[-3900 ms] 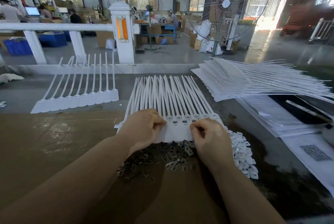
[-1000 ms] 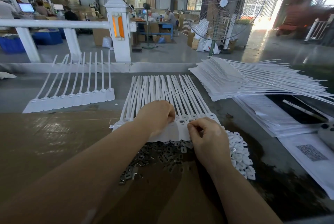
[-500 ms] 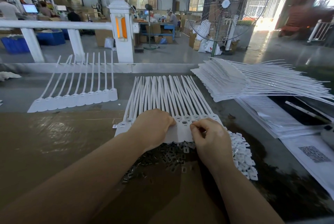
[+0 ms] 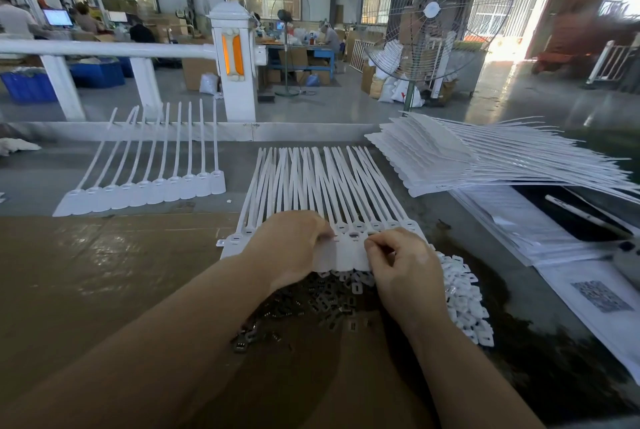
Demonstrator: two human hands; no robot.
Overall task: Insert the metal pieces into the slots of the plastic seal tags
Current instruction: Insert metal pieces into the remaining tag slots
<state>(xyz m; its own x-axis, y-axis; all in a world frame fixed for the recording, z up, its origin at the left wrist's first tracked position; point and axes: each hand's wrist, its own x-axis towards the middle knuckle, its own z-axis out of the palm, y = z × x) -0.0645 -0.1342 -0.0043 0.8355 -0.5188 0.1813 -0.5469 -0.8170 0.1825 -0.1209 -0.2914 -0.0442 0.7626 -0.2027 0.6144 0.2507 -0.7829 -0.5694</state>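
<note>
Here, the left hand (image 4: 294, 245) has slid rightward along the seal tags (image 4: 346, 248) at the desk's middle, fingers curled onto them; the right hand (image 4: 398, 262) pinches over the next slot. Insertion proceeds; metal pieces (image 4: 311, 304) lie heaped beneath.

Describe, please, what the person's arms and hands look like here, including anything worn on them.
Both forearms are bare to the bottom edge of the picture: no sleeves show. The left hand and the right hand wear no gloves, and no rings, watch or wristband can be seen. The fingernails look short and unpainted.
</note>
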